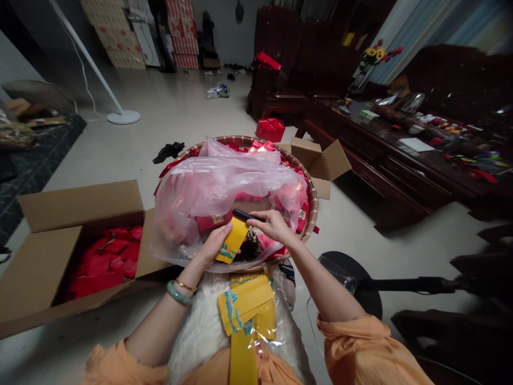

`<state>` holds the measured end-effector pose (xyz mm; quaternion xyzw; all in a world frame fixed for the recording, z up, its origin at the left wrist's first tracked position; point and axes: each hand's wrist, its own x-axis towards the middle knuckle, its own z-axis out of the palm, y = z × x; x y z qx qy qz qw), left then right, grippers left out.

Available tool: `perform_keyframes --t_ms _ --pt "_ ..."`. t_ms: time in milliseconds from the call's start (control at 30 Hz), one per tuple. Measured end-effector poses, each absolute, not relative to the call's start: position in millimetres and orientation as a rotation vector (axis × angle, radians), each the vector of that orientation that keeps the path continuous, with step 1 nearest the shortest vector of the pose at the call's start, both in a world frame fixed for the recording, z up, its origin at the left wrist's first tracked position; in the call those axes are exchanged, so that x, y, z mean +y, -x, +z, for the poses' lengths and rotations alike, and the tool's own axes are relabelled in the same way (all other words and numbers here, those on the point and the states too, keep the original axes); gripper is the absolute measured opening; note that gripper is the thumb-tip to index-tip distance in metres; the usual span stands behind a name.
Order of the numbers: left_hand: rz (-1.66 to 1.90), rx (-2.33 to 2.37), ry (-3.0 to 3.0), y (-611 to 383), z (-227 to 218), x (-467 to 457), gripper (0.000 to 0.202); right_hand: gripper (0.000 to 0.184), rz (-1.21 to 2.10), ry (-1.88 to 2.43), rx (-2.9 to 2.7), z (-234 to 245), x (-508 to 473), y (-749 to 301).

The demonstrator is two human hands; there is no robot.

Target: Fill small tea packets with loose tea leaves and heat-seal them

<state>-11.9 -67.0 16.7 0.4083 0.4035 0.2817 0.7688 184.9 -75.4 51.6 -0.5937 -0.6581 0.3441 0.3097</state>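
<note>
My left hand [216,241] is closed on a small yellow packet [232,240] with blue-green markings, held over the woven basket. My right hand [276,226] grips a black rod-like tool [242,215], whose thick end lies against the packet's top edge; its exact kind I cannot make out. Beneath both hands is a translucent pink plastic bag [216,179] spread over the round basket [313,214]. Dark loose shreds [249,247] show in the bag's opening. More yellow packets [250,302] lie stacked on my lap, on clear plastic.
An open cardboard box [80,206] full of red packets [106,262] stands at left. Another open box [336,160] sits behind the basket, near a red box [270,129]. At right are a black round stand base [348,280] and a dark wooden table [360,155].
</note>
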Motion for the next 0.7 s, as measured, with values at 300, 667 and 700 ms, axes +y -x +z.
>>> perform_keyframes --t_ms 300,667,700 --pt "0.592 0.879 -0.903 13 19 -67 0.054 0.047 1.199 1.541 -1.553 58 -74 -189" --pt "0.58 0.869 -0.997 10 18 -66 0.051 0.037 1.055 1.574 -1.668 47 -67 -180" --pt "0.582 0.869 -1.001 10 17 -66 0.05 0.036 1.038 1.577 -1.676 46 -67 -179"
